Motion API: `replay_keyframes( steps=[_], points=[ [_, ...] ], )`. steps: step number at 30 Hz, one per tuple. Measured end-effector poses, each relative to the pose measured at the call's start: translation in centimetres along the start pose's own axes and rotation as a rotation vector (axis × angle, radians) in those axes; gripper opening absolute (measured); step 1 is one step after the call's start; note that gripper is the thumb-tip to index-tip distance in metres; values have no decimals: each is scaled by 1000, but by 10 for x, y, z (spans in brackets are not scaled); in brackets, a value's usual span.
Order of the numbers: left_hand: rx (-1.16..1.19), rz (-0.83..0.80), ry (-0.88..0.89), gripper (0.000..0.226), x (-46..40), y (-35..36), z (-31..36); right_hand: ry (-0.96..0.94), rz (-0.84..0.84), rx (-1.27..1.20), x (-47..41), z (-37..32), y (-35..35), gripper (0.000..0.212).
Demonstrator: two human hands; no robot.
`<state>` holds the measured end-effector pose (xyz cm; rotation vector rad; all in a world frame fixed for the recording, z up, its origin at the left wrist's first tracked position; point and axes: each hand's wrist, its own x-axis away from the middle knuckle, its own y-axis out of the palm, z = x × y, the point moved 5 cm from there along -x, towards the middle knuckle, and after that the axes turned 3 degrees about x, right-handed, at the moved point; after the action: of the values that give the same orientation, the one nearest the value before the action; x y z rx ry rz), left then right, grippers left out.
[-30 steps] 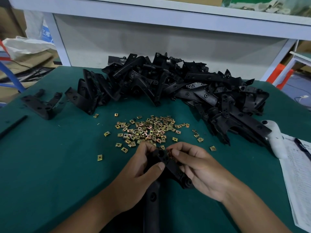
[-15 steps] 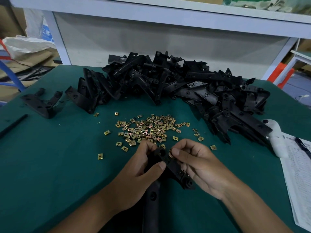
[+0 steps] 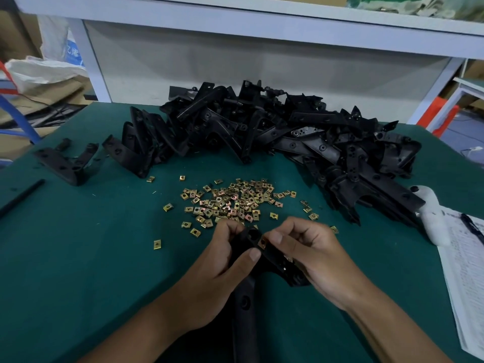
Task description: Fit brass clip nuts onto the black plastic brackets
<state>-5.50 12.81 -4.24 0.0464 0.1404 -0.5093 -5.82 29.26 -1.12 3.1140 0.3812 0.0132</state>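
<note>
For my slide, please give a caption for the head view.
Both hands hold a bracket while the right hand presses a clip nut onto it.

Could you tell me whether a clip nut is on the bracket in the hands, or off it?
On: a brass clip nut sits at the held bracket edge; how fully seated, cannot tell.

Bracket end under hands (bottom-cropped)
</note>
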Motion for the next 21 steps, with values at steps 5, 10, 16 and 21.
replay_keyframes(
  steps=[5, 10, 16, 21],
  points=[
    [134, 27, 2, 29, -3, -2, 3, 52, -114, -161, -3, 1, 0, 18],
    [356, 180, -5, 14, -8, -11, 4, 158, 40, -428, -7, 8, -12, 32],
    [463, 184, -78, 29, -10, -16, 1, 205, 84, -508, -8, 9, -13, 24],
    [493, 110, -131, 35, -10, -10, 0, 222, 127, -550, -10, 14, -16, 27]
  ],
)
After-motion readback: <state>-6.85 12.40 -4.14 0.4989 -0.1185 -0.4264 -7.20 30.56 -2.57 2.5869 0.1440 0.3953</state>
